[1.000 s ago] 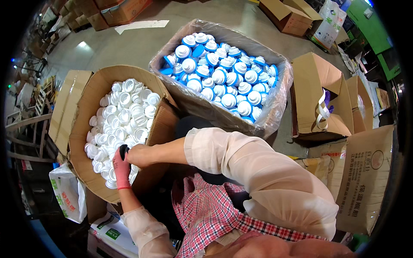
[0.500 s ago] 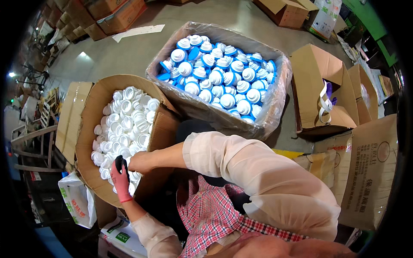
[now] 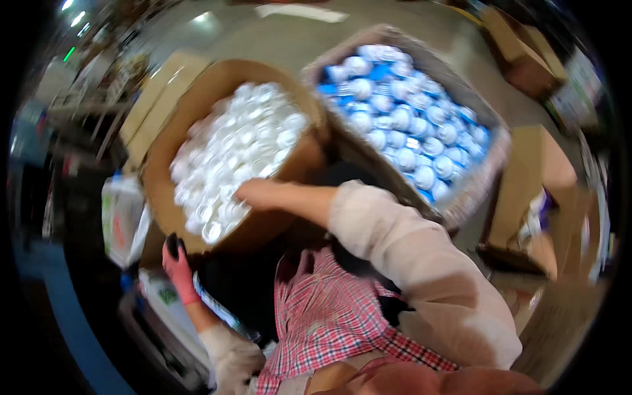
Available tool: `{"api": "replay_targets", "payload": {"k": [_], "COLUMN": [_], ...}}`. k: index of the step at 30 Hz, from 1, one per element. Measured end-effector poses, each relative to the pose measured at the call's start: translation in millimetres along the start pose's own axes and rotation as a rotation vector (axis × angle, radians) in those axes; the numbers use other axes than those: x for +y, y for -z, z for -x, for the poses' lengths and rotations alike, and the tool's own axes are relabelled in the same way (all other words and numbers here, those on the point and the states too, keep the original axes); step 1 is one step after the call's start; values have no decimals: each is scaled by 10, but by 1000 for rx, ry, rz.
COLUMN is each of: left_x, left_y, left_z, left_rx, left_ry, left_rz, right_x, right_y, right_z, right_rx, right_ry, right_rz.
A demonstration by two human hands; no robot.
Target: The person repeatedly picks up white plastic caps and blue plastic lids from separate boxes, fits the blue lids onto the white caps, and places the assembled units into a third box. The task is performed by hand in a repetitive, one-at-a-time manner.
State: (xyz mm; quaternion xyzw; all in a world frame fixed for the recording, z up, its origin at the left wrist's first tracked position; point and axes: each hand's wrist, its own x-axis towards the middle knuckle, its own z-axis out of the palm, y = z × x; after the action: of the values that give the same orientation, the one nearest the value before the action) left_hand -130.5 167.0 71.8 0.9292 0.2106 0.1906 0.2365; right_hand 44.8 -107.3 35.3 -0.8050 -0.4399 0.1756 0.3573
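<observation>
White plastic caps [image 3: 224, 151] with round rims fill a brown carton [image 3: 158, 158] at the left, its wall bent into a rounded shape. My right hand [image 3: 257, 194], bare, reaches over the carton's near edge and touches the caps; its fingertips are hidden. My left hand [image 3: 176, 260] wears a pink glove with black fingertips. It is outside the carton, just below its near-left edge, with the fingers curled together; what they hold, if anything, is too small and blurred to make out.
A plastic-lined carton [image 3: 484, 174] of blue-and-white stepped parts [image 3: 408, 118] stands right of the caps. Open cartons [image 3: 520, 191] are at the far right. A white bag [image 3: 122, 220] hangs by the left carton, and a white sack [image 3: 164, 296] lies below my left hand.
My left hand has drawn back out of the carton, away from my right hand. The view has shifted, so both cartons appear turned and farther right. My right hand is still at the caps.
</observation>
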Motion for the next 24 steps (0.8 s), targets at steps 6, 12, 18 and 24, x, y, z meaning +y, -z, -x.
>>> {"api": "replay_targets", "payload": {"k": [6, 12, 18, 24], "left_x": [-1398, -2284, -2802, -3611], "left_y": [485, 565, 336, 465], "left_z": [739, 1735, 1810, 1104], "left_rx": [291, 332, 232, 293], "left_ry": [341, 559, 661, 653], "left_rz": [-202, -111, -64, -301], "right_x": [34, -207, -279, -314], "right_y": [58, -22, -303, -947], "right_z": [143, 128, -119, -532], "right_rx": [40, 17, 68, 217], "right_ry": [113, 33, 233, 14], "right_rz": [34, -25, 136, 105]}}
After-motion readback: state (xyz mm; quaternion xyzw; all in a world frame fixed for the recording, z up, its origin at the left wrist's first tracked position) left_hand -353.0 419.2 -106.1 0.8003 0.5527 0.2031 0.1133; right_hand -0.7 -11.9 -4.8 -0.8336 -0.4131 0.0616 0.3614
